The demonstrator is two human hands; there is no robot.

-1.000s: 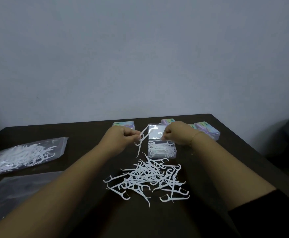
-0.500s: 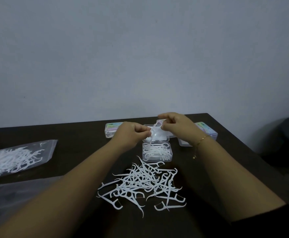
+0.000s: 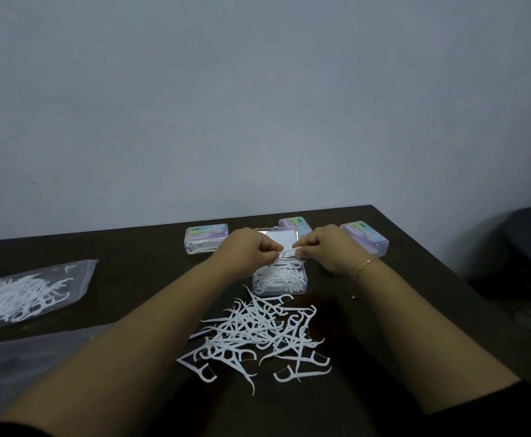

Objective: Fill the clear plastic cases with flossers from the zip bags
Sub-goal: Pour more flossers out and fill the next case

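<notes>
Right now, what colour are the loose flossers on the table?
White, against the dark brown table; the loose flossers show best in the head view.

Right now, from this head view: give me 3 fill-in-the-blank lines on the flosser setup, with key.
1. Both hands, left hand and right hand, pinch one flosser above the ___ case.
2. Behind it stand ___ closed labelled cases.
3. The loose flosser pile lies ___ the open case, on the person's side.

Missing words: open; three; in front of

Both forearms reach forward, the left grip and right grip curled, fingertips pinched close together.
</notes>
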